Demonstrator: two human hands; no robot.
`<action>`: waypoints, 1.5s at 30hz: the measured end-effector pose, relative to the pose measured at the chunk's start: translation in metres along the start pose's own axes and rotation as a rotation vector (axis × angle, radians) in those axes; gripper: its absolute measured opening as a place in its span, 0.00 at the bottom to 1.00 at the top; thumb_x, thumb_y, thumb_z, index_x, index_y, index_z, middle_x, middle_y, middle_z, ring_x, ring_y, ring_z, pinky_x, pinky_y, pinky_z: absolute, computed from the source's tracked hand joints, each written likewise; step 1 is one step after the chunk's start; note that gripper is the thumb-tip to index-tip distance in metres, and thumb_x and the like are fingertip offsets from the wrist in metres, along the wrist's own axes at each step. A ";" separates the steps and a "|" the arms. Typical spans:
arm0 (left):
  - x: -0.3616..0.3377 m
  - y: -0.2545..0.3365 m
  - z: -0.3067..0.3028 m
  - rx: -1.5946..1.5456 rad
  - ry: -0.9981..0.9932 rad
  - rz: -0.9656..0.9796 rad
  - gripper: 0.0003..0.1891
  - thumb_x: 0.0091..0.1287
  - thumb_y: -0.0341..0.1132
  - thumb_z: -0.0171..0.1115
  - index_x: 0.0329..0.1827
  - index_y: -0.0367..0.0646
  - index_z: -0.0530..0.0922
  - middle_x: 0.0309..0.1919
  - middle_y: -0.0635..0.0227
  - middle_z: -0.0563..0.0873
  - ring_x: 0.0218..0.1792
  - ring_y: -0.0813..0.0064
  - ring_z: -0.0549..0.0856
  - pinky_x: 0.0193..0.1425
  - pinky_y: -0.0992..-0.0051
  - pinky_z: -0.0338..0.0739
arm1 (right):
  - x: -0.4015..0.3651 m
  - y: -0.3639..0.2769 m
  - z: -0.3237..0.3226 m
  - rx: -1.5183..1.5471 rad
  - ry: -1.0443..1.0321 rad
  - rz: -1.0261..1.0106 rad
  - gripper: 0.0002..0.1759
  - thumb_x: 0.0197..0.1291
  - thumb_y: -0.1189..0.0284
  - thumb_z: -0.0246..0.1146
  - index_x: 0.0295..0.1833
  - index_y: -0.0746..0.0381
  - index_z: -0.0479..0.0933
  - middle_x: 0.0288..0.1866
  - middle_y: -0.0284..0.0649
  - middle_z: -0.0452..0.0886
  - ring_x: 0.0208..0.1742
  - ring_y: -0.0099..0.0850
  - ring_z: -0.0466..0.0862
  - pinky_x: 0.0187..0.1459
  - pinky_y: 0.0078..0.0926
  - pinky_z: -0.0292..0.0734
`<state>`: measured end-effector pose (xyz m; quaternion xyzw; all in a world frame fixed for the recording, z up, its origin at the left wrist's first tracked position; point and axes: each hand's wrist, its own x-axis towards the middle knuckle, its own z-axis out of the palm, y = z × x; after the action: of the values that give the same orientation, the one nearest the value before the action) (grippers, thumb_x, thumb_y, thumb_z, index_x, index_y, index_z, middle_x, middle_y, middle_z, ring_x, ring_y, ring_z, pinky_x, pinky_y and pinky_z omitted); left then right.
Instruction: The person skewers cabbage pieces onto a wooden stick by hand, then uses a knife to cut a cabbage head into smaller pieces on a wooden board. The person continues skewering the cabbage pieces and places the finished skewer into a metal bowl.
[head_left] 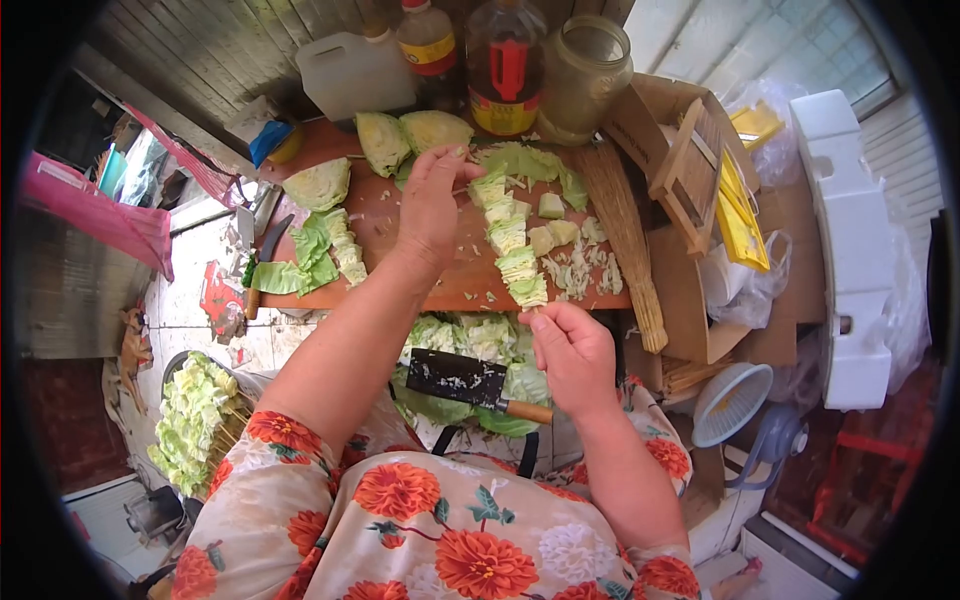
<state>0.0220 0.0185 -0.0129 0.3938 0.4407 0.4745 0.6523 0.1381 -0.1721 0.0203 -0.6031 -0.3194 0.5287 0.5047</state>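
A cabbage skewer (508, 240), a row of folded pale-green pieces on a thin stick, slants across the red-brown board (440, 285). My right hand (575, 355) pinches its near end. At its far end are the curled fingers of my left hand (435, 200), closed against the top pieces; their exact grip is partly hidden. Cut cabbage chunks (553, 237) and shreds lie right of the skewer. Another row of cabbage pieces (345, 247) rests to the left. Nearer my body, a cleaver (455, 380) with a wooden handle lies on a heap of cabbage leaves (470, 335).
Cabbage wedges (385, 143) sit at the board's back, before a white jug (355, 75), bottles (505, 70) and a glass jar (587, 80). A bundle of thin sticks (625, 240) borders the right side, beside a cardboard box (690, 290). Stacked cabbage skewers (200, 420) stand lower left.
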 end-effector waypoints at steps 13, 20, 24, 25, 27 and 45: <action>-0.027 -0.002 0.015 -0.469 -0.051 -0.521 0.21 0.72 0.55 0.50 0.41 0.44 0.74 0.25 0.70 0.78 0.24 0.72 0.78 0.28 0.69 0.77 | -0.001 0.012 0.013 -0.160 0.029 -0.005 0.08 0.66 0.72 0.58 0.37 0.64 0.79 0.19 0.27 0.72 0.21 0.16 0.69 0.25 0.18 0.66; -0.034 -0.002 0.018 -0.358 0.013 -0.524 0.21 0.72 0.55 0.50 0.40 0.43 0.74 0.24 0.71 0.77 0.22 0.74 0.78 0.25 0.73 0.76 | 0.003 0.019 0.018 -0.183 0.019 -0.055 0.10 0.68 0.72 0.56 0.37 0.67 0.78 0.20 0.26 0.71 0.20 0.13 0.67 0.22 0.14 0.61; -0.036 -0.005 0.018 -0.323 0.018 -0.542 0.22 0.72 0.55 0.49 0.39 0.43 0.74 0.23 0.70 0.77 0.22 0.74 0.78 0.23 0.74 0.75 | 0.003 0.016 0.019 -0.199 0.038 -0.006 0.08 0.66 0.74 0.57 0.37 0.66 0.79 0.20 0.29 0.72 0.22 0.16 0.69 0.25 0.17 0.65; -0.036 -0.006 0.019 -0.310 0.033 -0.544 0.22 0.73 0.54 0.49 0.38 0.43 0.75 0.23 0.69 0.77 0.21 0.74 0.78 0.22 0.73 0.74 | 0.003 0.017 0.020 -0.200 0.048 0.019 0.07 0.64 0.74 0.58 0.37 0.65 0.79 0.20 0.31 0.74 0.23 0.18 0.71 0.28 0.21 0.68; -0.037 -0.008 0.017 -0.314 0.036 -0.541 0.22 0.72 0.54 0.49 0.38 0.42 0.75 0.23 0.69 0.78 0.21 0.73 0.78 0.22 0.73 0.74 | 0.003 0.014 0.022 -0.175 0.045 0.053 0.07 0.64 0.73 0.58 0.37 0.65 0.79 0.20 0.30 0.74 0.23 0.18 0.71 0.27 0.20 0.68; 0.003 0.064 -0.119 0.170 0.349 -0.244 0.40 0.68 0.61 0.50 0.73 0.38 0.58 0.64 0.49 0.70 0.60 0.56 0.74 0.61 0.53 0.69 | 0.066 0.057 0.093 0.049 -0.295 0.312 0.13 0.66 0.75 0.53 0.54 0.66 0.76 0.29 0.35 0.78 0.26 0.20 0.73 0.29 0.16 0.68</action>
<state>-0.1075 0.0479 0.0104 0.3033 0.6297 0.4139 0.5832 0.0560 -0.1027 -0.0479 -0.5489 -0.2796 0.6905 0.3791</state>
